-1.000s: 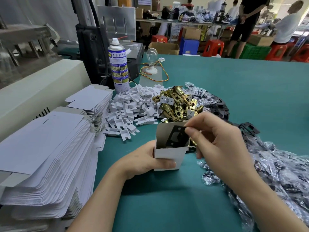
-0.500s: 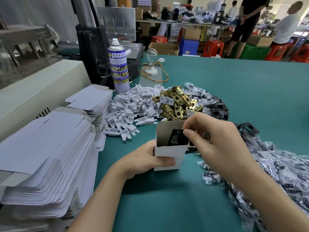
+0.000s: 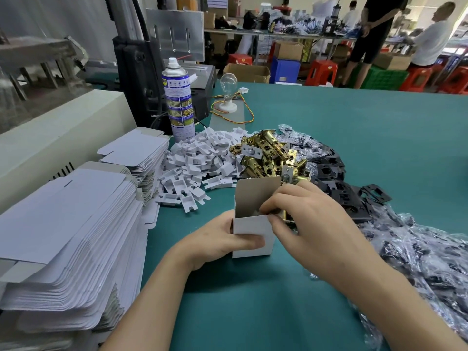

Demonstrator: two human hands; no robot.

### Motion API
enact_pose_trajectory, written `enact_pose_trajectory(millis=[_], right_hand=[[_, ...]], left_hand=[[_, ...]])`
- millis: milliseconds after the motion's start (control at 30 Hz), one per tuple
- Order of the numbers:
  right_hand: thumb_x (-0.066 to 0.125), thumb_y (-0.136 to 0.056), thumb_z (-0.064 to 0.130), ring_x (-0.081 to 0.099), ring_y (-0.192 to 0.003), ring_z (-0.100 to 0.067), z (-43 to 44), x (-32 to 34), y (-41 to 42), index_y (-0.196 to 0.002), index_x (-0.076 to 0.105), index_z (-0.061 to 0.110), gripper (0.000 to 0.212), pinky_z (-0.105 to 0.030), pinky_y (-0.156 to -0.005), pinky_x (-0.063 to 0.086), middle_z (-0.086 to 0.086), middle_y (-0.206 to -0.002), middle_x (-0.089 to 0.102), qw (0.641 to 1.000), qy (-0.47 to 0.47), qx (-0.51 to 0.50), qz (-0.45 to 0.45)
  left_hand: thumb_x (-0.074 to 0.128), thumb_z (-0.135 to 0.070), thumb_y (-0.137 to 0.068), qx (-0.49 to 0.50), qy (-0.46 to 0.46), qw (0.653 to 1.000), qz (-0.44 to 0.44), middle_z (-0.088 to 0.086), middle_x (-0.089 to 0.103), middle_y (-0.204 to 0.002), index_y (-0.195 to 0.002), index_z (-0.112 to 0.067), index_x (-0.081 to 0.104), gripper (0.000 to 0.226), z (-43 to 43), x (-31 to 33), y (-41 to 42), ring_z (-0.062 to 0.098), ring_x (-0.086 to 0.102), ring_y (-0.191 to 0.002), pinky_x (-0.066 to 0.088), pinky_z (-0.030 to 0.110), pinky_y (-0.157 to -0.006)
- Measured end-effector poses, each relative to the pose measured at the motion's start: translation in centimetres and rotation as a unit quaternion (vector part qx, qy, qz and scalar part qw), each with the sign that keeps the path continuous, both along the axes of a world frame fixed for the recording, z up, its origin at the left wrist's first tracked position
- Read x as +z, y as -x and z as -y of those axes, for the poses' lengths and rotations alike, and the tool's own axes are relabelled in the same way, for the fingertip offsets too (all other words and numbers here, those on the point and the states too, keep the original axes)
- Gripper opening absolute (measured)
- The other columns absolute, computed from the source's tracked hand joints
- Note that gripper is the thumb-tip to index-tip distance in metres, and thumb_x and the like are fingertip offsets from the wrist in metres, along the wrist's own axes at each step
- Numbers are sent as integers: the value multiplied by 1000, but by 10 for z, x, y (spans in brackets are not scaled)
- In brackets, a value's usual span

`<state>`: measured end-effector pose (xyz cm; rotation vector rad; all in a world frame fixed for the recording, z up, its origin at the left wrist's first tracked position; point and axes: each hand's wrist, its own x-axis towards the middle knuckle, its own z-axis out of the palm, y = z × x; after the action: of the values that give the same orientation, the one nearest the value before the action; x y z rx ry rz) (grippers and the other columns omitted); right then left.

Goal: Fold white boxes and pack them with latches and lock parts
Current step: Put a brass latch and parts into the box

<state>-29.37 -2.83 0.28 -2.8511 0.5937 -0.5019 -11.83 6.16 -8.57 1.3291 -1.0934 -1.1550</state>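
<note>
white box (image 3: pixel 252 224) upright, top flap open, brass latches (image 3: pixel 268 155) piled behind

Left hand (image 3: pixel 217 239) grips the white box (image 3: pixel 253 225); right hand (image 3: pixel 311 224) curls over its open top.

One box (image 3: pixel 251 239), one can (image 3: pixel 178 105), one bulb (image 3: pixel 228 82).
</note>
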Motion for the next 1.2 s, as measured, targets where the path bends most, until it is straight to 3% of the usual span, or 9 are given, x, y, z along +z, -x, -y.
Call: enact_pose_trajectory(millis=[300, 467, 633, 800, 933, 1000, 1067, 1133, 1200], right_hand=[[49, -102, 28, 62, -108, -8, -7, 14, -6, -120, 67, 38, 28, -33, -88, 49, 19, -114, 70, 997, -30, -7, -72], [43, -106, 27, 59, -115, -15, -16, 22, -12, -133, 58, 38, 33, -34, -88, 48, 15, -124, 65, 990, 0, 25, -139], [53, -101, 22, 61, -99, -27, -27, 21, -19, -115, 55, 23, 15, -34, -70, 36, 4, -110, 61, 979, 36, 24, -201], [49, -103, 31, 53, -85, -29, -26, 15, -21, -102, 43, 19, 14, -36, -68, 37, 1, -91, 49, 977, 30, 15, -210], [50, -100, 37, 65, -94, -13, -16, 14, -7, -119, 55, 30, 21, -37, -78, 51, 11, -108, 67, 996, 16, 35, -75], [56, -97, 35, 60, -75, 4, -5, 16, 2, -114, 64, 33, 19, -29, -68, 50, 18, -100, 69, 996, -23, 28, 82], [62, -96, 30, 55, -62, 1, 14, 17, 15, -104, 69, 31, 10, -28, -59, 48, 19, -87, 69, 980, -31, -18, 193], [67, -96, 28, 58, -66, 1, 40, 15, 28, -100, 70, 31, 7, -31, -64, 51, 21, -84, 67, 985, -27, -84, 148], [68, -96, 31, 58, -77, 5, 59, 12, 37, -106, 72, 33, 11, -25, -71, 49, 24, -89, 65, 993, -20, -113, -21]], left_hand=[[76, -17, -88, -14, 10, 1000, 11, -16, 71, -103, -101, -49, 71, 35, -2, 3, 2, 1, 65, -102, 53, 20, -91], [80, -24, -85, -16, 1, 1000, 11, -11, 72, -107, -103, -43, 71, 28, -1, 2, 0, 4, 67, -108, 53, 27, -97], [79, -21, -85, -16, -12, 1000, 23, 3, 76, -112, -109, -33, 70, 29, -1, -1, -3, 5, 68, -108, 55, 30, -98], [79, -31, -75, -22, -11, 999, 31, -12, 76, -101, -97, -43, 73, 26, -2, 0, 0, 1, 69, -99, 55, 18, -87], [82, -31, -80, -1, -6, 999, 33, -10, 77, -116, -109, -49, 72, 35, -1, 0, -1, 6, 69, -115, 54, 21, -95], [83, -27, -82, 14, -16, 999, 32, -2, 76, -122, -116, -42, 73, 39, 0, -2, -2, 12, 67, -121, 54, 25, -102], [80, -22, -83, 13, -33, 999, 24, 5, 73, -130, -128, -27, 70, 47, -1, -4, -2, 20, 65, -128, 50, 38, -113], [78, -20, -85, 8, -45, 999, 29, 9, 70, -136, -135, -16, 65, 51, -2, -3, -1, 25, 63, -132, 45, 48, -118], [78, -15, -88, 9, -48, 998, 36, 11, 69, -138, -135, -12, 65, 49, -3, -2, -1, 27, 61, -133, 43, 51, -119]])
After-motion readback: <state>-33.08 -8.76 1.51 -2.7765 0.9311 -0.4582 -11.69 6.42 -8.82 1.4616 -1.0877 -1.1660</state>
